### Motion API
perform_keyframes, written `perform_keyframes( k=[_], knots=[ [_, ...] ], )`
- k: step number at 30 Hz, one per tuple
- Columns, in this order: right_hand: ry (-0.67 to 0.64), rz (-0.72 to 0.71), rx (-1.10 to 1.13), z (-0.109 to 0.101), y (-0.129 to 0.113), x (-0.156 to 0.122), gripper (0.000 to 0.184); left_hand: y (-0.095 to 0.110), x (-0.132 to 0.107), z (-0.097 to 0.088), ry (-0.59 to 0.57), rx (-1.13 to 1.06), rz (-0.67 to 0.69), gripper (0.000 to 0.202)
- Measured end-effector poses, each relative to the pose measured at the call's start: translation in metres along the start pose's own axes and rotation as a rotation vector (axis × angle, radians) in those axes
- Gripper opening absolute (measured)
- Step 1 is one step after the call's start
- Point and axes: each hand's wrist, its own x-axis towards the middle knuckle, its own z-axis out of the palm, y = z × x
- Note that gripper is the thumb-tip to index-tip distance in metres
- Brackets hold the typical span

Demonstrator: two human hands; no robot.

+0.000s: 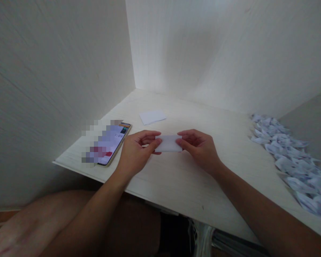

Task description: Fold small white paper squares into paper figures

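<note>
Between my two hands is a small white rectangle of paper [168,143], held level just above the table. My left hand [139,148] pinches its left edge between thumb and fingers. At the right edge, my right hand [199,146] grips it the same way, thumb on top. Whether the paper is folded in layers I cannot tell for sure. Beyond my hands, a flat stack of white paper [152,117] lies on the table.
A phone [112,142] with its screen lit, partly blurred out, lies left of my left hand. Many folded white paper pieces [291,157] are heaped along the right side. Pale walls [182,53] close in the table [171,185] at the back and left.
</note>
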Motion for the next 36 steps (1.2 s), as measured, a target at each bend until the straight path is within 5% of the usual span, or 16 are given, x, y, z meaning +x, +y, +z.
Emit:
perform_keyframes(
  k=[36],
  knots=[
    [0.047,-0.051,-0.074,-0.0019,-0.0015,0.0,0.022,-0.0014,0.0005,-0.0032,-0.031,0.073,-0.028,0.029]
  ],
)
